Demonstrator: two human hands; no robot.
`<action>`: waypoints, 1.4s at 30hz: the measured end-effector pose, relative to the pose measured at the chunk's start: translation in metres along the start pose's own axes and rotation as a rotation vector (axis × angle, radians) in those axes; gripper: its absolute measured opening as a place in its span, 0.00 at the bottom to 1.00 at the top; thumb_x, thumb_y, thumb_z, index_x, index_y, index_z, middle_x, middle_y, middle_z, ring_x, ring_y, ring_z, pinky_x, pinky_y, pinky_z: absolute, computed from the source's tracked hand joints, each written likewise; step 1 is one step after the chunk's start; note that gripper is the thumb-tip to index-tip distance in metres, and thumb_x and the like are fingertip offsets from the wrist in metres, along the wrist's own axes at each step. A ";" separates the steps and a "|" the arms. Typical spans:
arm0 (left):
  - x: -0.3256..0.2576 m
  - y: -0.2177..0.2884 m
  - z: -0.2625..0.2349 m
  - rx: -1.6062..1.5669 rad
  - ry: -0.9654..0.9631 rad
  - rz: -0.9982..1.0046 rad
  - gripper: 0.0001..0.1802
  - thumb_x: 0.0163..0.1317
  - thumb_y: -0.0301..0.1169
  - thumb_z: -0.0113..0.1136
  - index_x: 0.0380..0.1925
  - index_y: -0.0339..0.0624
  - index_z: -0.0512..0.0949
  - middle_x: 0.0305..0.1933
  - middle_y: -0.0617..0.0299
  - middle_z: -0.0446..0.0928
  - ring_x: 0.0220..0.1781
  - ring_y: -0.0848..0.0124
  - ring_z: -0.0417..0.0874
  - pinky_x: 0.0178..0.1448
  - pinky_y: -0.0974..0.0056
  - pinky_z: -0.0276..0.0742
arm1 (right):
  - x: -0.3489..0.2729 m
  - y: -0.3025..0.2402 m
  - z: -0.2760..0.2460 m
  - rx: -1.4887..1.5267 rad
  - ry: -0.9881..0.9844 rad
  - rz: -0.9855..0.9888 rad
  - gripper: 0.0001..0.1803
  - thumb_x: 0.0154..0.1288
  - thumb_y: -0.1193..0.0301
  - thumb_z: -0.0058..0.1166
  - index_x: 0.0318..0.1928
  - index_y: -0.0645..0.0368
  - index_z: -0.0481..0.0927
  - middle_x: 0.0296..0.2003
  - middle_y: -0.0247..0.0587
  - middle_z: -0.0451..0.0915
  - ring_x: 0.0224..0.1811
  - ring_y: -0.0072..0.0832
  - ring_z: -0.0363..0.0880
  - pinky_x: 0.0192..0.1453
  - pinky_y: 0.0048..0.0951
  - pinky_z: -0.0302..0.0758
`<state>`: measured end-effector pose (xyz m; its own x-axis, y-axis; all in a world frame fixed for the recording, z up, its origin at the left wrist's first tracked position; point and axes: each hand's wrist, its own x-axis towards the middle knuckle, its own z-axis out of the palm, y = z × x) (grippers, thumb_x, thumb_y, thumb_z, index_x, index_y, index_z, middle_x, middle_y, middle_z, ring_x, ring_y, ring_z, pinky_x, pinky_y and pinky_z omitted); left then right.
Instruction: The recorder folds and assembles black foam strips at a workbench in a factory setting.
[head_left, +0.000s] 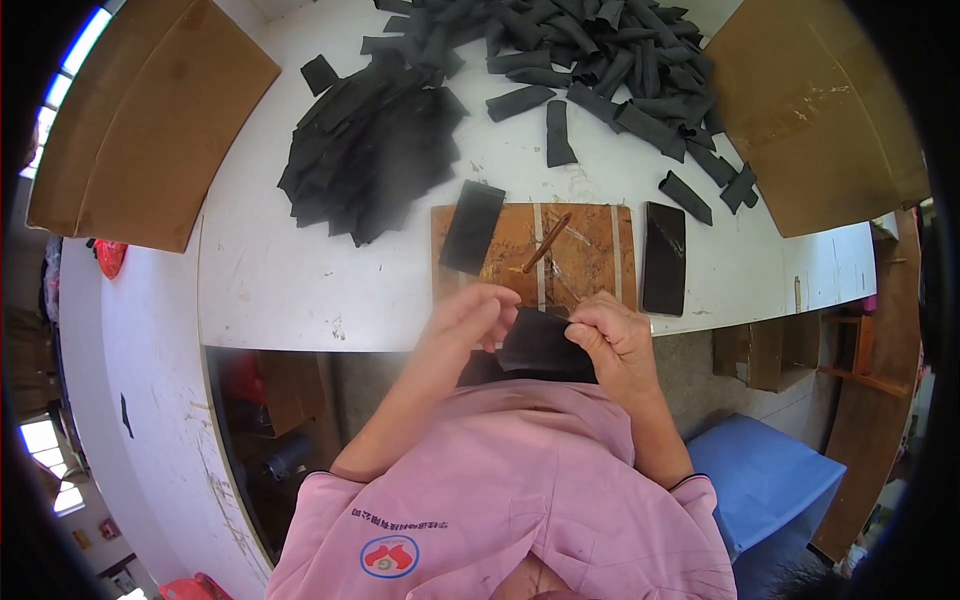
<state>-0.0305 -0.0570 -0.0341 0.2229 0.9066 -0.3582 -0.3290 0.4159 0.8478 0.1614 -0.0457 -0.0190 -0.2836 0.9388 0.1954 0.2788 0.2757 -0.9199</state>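
**Black piece held between both hands, at the tabletop's near edge**

Left hand [470,318] and right hand [612,340] both pinch one black fabric piece [540,345]. The piece lies between them, right of the left hand and left of the right, its long axis running roughly hand to hand. Left fingers curl over its left edge; the right thumb presses its right edge. Neither hand is clearly nearer. Just beyond the hands: wooden board [585,255] with a brown stick [546,243] on the tabletop [280,280]. Farther off, a black pile [375,155].

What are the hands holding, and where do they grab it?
A black cloth piece. The left hand pinches its left edge and the right hand its right edge.
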 end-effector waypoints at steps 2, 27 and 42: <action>-0.003 0.007 -0.001 0.009 -0.028 0.014 0.13 0.61 0.35 0.47 0.38 0.36 0.73 0.29 0.67 0.71 0.26 0.81 0.70 0.30 0.78 0.66 | -0.001 0.001 -0.002 -0.033 0.000 0.001 0.04 0.49 0.77 0.53 0.24 0.66 0.72 0.19 0.41 0.71 0.24 0.34 0.68 0.30 0.29 0.65; -0.005 -0.007 0.032 0.311 0.252 0.400 0.02 0.54 0.19 0.52 0.25 0.34 0.70 0.21 0.66 0.69 0.20 0.84 0.66 0.21 0.80 0.61 | 0.007 -0.011 0.041 0.026 0.228 -0.070 0.12 0.49 0.66 0.55 0.26 0.64 0.73 0.24 0.41 0.68 0.26 0.35 0.70 0.29 0.30 0.67; 0.020 -0.031 0.008 0.292 0.397 0.425 0.08 0.51 0.15 0.49 0.32 0.34 0.70 0.21 0.66 0.70 0.16 0.86 0.63 0.16 0.81 0.54 | 0.006 0.021 0.055 -0.431 0.392 -0.232 0.07 0.37 0.76 0.52 0.18 0.63 0.67 0.23 0.42 0.64 0.28 0.35 0.68 0.31 0.31 0.68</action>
<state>-0.0083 -0.0523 -0.0643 -0.2464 0.9684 -0.0382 -0.0385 0.0296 0.9988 0.1151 -0.0458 -0.0562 -0.0460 0.8278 0.5591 0.6188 0.4630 -0.6346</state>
